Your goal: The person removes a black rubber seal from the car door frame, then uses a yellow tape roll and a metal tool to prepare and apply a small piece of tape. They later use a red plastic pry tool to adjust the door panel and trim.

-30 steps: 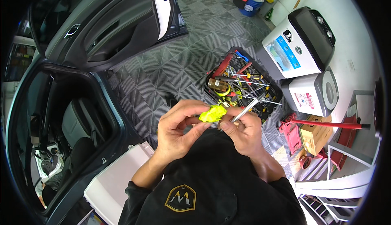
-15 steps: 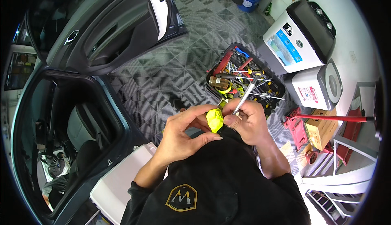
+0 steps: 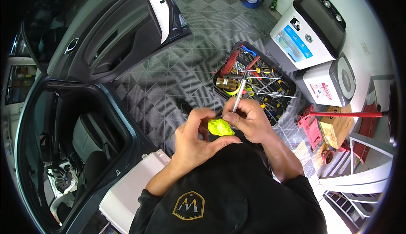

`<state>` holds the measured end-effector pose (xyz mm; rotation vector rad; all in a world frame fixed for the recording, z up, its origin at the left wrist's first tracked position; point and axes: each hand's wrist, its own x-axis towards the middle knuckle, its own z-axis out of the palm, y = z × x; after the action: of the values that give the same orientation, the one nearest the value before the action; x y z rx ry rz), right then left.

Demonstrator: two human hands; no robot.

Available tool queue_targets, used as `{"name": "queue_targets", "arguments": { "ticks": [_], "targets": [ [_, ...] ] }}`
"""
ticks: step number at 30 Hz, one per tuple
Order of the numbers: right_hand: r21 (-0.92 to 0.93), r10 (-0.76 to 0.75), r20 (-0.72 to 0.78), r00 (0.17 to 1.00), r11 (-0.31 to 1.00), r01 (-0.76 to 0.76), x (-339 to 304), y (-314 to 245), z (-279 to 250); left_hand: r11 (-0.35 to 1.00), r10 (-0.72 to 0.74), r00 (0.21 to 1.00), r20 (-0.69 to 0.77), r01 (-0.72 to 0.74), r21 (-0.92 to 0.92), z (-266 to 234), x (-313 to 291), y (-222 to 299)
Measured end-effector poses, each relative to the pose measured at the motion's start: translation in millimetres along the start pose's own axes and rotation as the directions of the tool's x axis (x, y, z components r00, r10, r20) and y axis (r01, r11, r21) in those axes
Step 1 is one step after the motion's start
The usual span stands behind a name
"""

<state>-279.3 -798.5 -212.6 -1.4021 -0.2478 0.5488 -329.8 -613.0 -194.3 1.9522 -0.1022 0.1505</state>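
Note:
In front of my chest, my left hand (image 3: 194,139) pinches a crumpled, bright yellow-green lump (image 3: 220,128) between thumb and fingers. I cannot make out what kind of thing the lump is. My right hand (image 3: 250,122) is closed on a slim silver rod (image 3: 239,93), which slants up past the thumb and forefinger. The fingertips of my right hand are right beside the lump's right side; whether they touch it is hard to see. The rod's lower end is hidden within the right hand.
Beyond my hands, a black crate (image 3: 292,91) holds several hand tools. A car stands at left with its door (image 3: 122,35) open, near a white box (image 3: 135,187). Two white-and-grey machines (image 3: 311,33) stand at right, above a red jack (image 3: 313,134).
The yellow-green lump has turned from upright to lying more sideways and moved slightly left. My right hand has moved a little left and up, with the rod now steeper.

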Motion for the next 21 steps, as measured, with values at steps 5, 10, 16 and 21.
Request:
{"name": "queue_targets", "arguments": {
  "ticks": [5, 10, 16, 21],
  "targets": [
    [-0.181, -0.14, -0.114, 0.984, 0.976, 0.118, -3, -8, 2, 0.98, 0.196, 0.978, 0.069, -0.193, -0.04, -10, 8, -3],
    [0.05, -0.257, -0.397, 0.881, 0.952, 0.301, -18, -21, 2, 0.946, -0.06, 0.998, 0.019, 0.063, -0.318, -11, 8, 6],
    [-0.153, -0.573, -0.24, 0.784, 0.819, 0.553, -24, -36, 16, 0.821, -0.221, 0.967, 0.124, 0.253, -0.511, -19, 3, 16],
    [-0.097, -0.555, -0.267, 0.788, 0.829, 0.551, -29, -35, 28, 0.872, -0.076, 0.994, 0.08, 0.105, -0.479, -18, 3, 18]
  ]
}}
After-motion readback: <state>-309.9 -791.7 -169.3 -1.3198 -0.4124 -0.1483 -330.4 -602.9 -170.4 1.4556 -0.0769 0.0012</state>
